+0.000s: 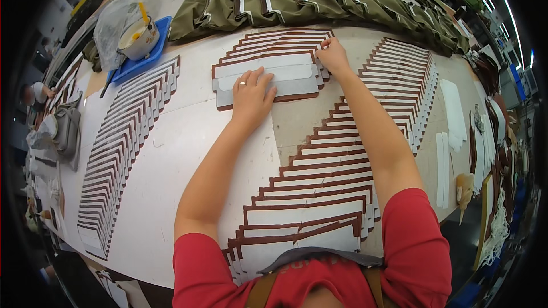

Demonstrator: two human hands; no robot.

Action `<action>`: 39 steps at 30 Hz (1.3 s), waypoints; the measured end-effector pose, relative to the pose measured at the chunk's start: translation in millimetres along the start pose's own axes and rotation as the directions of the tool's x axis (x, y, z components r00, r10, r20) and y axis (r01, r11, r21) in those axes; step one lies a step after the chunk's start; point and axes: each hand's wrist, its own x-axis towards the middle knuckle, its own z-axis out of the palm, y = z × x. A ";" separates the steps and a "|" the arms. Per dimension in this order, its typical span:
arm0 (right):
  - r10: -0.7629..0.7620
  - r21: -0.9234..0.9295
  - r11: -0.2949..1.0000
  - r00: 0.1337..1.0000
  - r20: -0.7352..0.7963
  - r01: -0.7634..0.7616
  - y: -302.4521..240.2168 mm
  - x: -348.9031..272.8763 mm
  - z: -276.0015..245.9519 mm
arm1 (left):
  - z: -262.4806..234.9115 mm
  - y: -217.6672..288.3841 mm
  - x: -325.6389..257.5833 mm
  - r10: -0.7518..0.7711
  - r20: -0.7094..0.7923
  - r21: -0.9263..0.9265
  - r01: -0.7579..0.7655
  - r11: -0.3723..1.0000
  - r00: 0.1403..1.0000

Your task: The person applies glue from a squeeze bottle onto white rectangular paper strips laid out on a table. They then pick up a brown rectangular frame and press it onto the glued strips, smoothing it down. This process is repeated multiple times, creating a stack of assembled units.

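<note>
A white-and-grey panel with brown edging (297,71) lies on top at the near end of a short fanned stack of similar brown-edged panels (274,43). My left hand (253,94) rests flat on this top panel, fingers spread, a ring on one of them. At the stack's right edge, my right hand (334,57) pinches the brown edge of a panel with thumb and fingertips. Exactly which layer it grips is too small to make out. Under my right forearm runs a long fanned row of brown-edged panels (319,177).
Another fanned row (131,120) lies on the left. A blue tray (145,63) holds a white pot (138,40) with a yellow-handled tool. Green fabric pieces (274,3) line the far side. White strips (454,114) and a pointed-tip bottle (464,191) lie at right.
</note>
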 end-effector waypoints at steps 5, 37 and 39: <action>-0.024 0.028 0.999 0.998 -0.053 0.026 5.8 1.7 0.2 | 1.6 2.1 1.2 0.008 0.016 0.007 -0.008 1.000 1.000; 0.082 -0.665 0.708 0.963 -0.257 -0.237 132.8 -183.4 -301.1 | -113.7 95.8 -107.6 0.159 -0.127 -0.233 -0.185 0.955 0.979; 0.060 -0.054 0.995 0.954 -0.292 -0.079 46.5 -215.7 -283.7 | -128.1 104.2 -133.7 0.065 -0.077 -0.339 -0.087 0.937 0.995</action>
